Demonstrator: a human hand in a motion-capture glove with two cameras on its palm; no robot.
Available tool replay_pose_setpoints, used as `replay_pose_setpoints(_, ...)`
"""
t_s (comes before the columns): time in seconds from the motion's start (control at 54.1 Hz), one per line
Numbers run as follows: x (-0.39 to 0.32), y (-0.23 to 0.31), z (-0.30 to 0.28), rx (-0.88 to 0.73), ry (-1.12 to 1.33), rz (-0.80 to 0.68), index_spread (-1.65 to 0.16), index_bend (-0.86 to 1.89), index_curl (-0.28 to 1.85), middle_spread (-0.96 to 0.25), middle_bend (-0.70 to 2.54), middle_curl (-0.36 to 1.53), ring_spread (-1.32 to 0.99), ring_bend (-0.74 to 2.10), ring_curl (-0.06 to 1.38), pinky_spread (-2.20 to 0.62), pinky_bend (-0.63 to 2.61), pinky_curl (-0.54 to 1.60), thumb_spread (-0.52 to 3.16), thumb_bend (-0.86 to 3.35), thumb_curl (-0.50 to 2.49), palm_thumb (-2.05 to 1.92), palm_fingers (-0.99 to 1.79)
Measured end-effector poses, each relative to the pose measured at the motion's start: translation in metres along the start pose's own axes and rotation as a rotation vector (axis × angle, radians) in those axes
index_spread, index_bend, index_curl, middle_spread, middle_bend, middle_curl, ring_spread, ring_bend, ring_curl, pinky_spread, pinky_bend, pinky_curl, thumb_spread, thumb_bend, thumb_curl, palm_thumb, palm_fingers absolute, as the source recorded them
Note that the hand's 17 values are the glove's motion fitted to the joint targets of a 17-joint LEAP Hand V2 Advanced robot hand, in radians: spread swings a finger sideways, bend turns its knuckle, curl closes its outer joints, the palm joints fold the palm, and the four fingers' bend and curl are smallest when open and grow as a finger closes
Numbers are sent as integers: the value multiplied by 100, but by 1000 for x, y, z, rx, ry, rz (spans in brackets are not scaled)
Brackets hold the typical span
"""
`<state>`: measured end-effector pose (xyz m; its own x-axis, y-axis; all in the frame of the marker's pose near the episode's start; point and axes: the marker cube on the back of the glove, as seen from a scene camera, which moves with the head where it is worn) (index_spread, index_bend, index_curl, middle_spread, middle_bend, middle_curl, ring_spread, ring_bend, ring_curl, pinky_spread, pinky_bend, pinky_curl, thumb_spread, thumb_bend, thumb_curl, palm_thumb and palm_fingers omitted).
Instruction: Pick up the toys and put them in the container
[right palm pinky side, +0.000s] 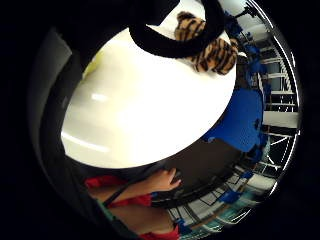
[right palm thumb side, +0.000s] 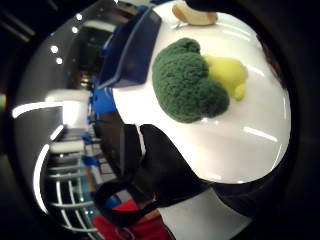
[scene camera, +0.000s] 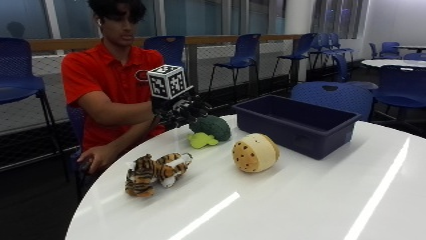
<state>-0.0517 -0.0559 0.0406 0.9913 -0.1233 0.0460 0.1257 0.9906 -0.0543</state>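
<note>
A white round bench (scene camera: 279, 200) is seen from the outside view, with a person in a red shirt seated at its far left edge. A dark blue bin (scene camera: 297, 124) stands on the bench toward 1 o'clock from the bench's middle; what shows of its inside is bare, though its floor is only partly seen. No toy is seen in it.

Three toys lie on the bench outside the bin. A broccoli plush (scene camera: 208, 131), green head with a yellow-green stem, lies at about 11 o'clock, just beside the near left corner of the bin but apart from it. A tan round plush (scene camera: 254, 152) with dark spots is set at 5 o'clock of the broccoli, near the bin's front wall. A tiger plush (scene camera: 156, 173) lies on its side at 8 o'clock of the round plush, close to the bench's left edge.

The gloved right hand (scene camera: 178, 111) is held above the bench, just at 10 o'clock of the broccoli, with nothing seen in its grip; the fingers are spread and loosely bent. From the thumb-side palm view the broccoli (right palm thumb side: 190, 82) is seen lying on the bench beside the bin (right palm thumb side: 131, 50), untouched. The bare left hand (scene camera: 92, 159) is rested at the bench's edge, below the tiger.
</note>
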Motion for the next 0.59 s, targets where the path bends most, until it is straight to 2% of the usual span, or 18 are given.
replay_pose_setpoints(0.166,-22,-21,19,-21,29,-61,-33,10,27,-7,15,29,-4,24,24,7,82,35,111,-7,16,-10,-11)
replay_pose_setpoints(0.481,-46,-53,50,-108,88,-89,-33,9,20,-5,14,27,-1,22,26,12,109,41,106,-6,19,-6,-13)
replay_pose_setpoints(0.592,-52,-60,57,-200,186,-71,-34,10,19,-4,12,26,0,22,27,12,118,43,106,-4,20,-4,-14)
